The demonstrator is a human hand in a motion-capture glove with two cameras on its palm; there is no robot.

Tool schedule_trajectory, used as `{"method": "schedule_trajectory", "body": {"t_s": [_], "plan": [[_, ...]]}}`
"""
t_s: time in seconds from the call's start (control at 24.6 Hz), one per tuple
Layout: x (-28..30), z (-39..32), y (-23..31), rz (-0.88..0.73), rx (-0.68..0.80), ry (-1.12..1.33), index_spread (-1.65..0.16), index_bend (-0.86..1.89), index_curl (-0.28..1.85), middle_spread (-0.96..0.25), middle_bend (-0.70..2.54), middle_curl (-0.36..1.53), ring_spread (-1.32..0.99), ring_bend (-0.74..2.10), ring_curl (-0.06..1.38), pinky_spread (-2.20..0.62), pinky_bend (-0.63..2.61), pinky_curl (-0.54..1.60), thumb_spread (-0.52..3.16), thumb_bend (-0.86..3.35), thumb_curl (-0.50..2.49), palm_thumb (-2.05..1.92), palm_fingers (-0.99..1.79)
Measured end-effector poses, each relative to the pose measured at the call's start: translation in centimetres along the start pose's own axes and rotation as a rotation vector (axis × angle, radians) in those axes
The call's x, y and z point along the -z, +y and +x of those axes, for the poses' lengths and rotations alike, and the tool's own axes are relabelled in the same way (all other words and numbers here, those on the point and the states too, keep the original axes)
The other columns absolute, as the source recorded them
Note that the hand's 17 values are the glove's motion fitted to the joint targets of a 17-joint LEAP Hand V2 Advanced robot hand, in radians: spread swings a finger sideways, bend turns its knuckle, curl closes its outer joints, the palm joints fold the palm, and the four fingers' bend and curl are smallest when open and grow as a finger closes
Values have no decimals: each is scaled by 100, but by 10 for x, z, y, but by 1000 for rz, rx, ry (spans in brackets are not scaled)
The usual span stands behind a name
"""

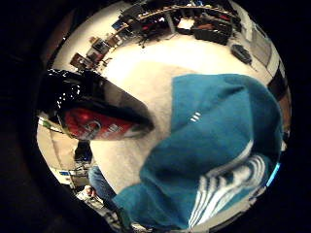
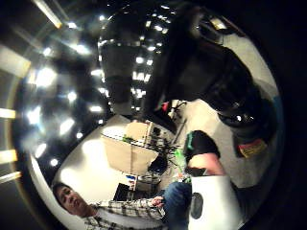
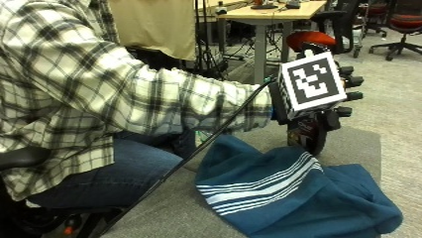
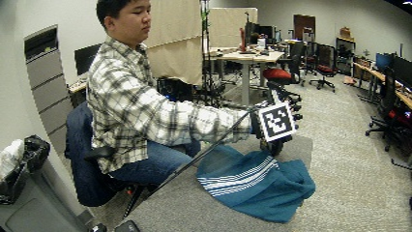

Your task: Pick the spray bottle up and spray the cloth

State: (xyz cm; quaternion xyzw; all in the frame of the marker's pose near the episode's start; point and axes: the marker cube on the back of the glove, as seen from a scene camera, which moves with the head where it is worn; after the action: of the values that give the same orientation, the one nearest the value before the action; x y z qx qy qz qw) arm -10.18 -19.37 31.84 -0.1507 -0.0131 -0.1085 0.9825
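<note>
A dark spray bottle [image 3: 308,135] with a red label is lifted off the table, and my gloved right hand [image 3: 344,83] grips its upper part with fingers curled round it. Only the bottle's lower body shows below the hand in the outside view. Under and beside the bottle a blue cloth [image 3: 296,198] with white stripes lies crumpled on the grey table [image 3: 178,213]. In the little finger side palm view the bottle [image 1: 97,116] fills the space close to the palm, with the cloth [image 1: 218,145] spread on the table behind it. The bottle's glossy black body [image 2: 129,62] fills much of the thumb side palm view.
The person sits on an office chair at the table's near side, right sleeve [image 3: 198,99] stretched over it. A wooden desk [image 3: 270,12] and several office chairs [image 3: 402,20] stand farther back on the carpet. The table's far edge [image 3: 369,136] runs just past the bottle.
</note>
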Motion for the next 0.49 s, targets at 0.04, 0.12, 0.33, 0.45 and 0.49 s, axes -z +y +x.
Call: {"method": "schedule_trajectory", "body": {"t_s": [0.04,0.12,0.33,0.45,0.49], "plan": [[4,0,4,-8,-5,64,-35,11,44,-10,29,43,-5,31,43,11,37,41,74,-9,70,82,3],[13,0,13,-29,-10,200,-36,13,42,-10,26,41,-3,27,39,13,38,38,79,-11,67,72,1],[47,-5,45,-96,-67,588,-38,17,39,-10,19,37,0,23,34,15,40,36,89,-10,60,54,1],[72,-10,78,-133,-136,790,-38,18,38,-10,17,36,2,22,33,16,40,35,94,-7,57,48,2],[81,-12,93,-147,-155,816,-38,18,38,-10,16,35,3,22,33,17,41,35,95,-7,56,46,1]]}}
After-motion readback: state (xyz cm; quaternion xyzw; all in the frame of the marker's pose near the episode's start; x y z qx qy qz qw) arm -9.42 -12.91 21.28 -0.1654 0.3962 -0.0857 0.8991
